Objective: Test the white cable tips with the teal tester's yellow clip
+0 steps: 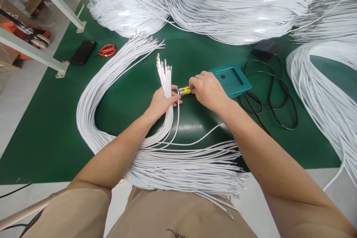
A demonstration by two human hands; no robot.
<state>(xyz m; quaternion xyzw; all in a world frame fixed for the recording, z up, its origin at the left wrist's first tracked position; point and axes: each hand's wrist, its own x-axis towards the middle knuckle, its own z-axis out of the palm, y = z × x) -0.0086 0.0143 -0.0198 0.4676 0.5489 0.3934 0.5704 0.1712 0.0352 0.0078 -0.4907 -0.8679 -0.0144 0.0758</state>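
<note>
Closed around a bunch of white cables, my left hand keeps their metal-tipped ends pointing up. One single cable stands apart at its fingertips. My right hand is closed on a small yellow tool with a metal end, whose exact kind I cannot make out. The tool's metal end meets the single cable beside my left fingertips. From the held bunch, the cables curve into a large looped bundle on the green table, with loose ends lying in front of my body.
Behind the tool sits a teal tray, with a black cord coiled to its right. Red-handled scissors and a black phone-like object lie at the left. Large white cable bundles line the back; another is at the right.
</note>
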